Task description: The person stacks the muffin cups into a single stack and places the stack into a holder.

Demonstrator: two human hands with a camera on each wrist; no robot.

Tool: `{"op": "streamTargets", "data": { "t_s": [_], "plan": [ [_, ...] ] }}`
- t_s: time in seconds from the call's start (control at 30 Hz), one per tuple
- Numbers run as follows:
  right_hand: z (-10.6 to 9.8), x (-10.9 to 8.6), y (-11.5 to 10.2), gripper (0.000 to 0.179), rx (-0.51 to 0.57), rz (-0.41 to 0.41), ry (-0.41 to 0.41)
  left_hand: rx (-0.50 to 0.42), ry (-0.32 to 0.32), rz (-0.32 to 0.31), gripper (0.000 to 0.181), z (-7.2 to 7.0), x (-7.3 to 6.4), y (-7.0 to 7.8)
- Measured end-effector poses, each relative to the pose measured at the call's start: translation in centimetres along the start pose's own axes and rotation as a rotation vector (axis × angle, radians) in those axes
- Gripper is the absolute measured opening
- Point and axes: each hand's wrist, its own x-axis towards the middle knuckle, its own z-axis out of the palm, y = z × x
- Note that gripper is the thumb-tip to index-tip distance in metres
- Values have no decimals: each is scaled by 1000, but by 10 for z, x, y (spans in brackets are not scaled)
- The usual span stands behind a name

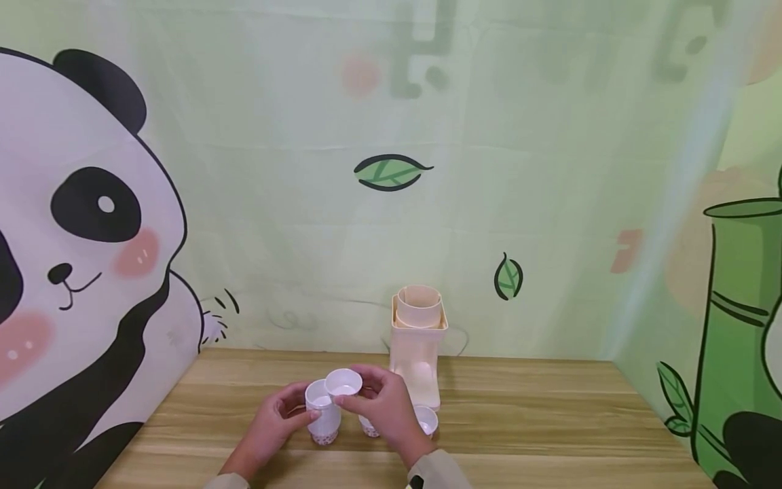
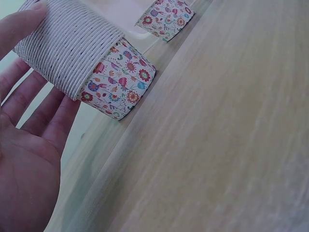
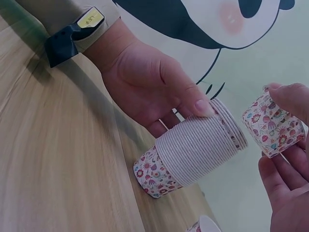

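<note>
A stack of white ribbed paper cups (image 1: 322, 415) with a floral cup at its bottom stands on the wooden table (image 1: 550, 421). My left hand (image 1: 293, 411) grips the stack (image 3: 193, 145) between thumb and fingers; the thumb (image 2: 19, 24) lies on the ribbed stack (image 2: 72, 48). My right hand (image 1: 373, 394) pinches a single floral cup (image 1: 343, 384) by its rim, just above and right of the stack's top. In the right wrist view this cup (image 3: 273, 125) is clear of the stack, held by my right hand (image 3: 285, 164).
A cream cup dispenser (image 1: 418, 346) stands at the back of the table against the panda-and-bamboo backdrop. Two more floral cups (image 1: 425, 420) (image 1: 368, 426) stand on the table beside my right hand. One cup (image 2: 166, 14) shows behind the stack.
</note>
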Motion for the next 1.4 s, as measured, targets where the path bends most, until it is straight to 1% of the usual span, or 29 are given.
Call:
{"op": "streamTargets", "data": {
  "t_s": [0.1, 0.33, 0.53, 0.7, 0.83, 0.97, 1.2, 1.4],
  "plan": [
    [4, 3, 0, 53, 13, 4, -1, -2, 3, 0, 51, 0, 0, 0],
    [13, 10, 3, 50, 27, 2, -7, -10, 15, -23, 52, 0, 0, 0],
    [20, 14, 6, 52, 27, 14, 5, -9, 6, -8, 51, 0, 0, -1],
    [25, 16, 6, 52, 35, 21, 4, 0, 13, 7, 50, 0, 1, -3],
    [28, 16, 4, 50, 31, 15, -5, 0, 14, 8, 50, -1, 2, -3],
    [30, 17, 3, 48, 29, 14, -13, -7, 11, -6, 50, 0, 2, -2],
    [30, 17, 10, 47, -23, 15, -16, -5, 10, -17, 49, 0, 0, 0],
    [29, 15, 14, 50, -47, -5, -24, -20, 10, -16, 49, 0, 1, -1]
  ]
}}
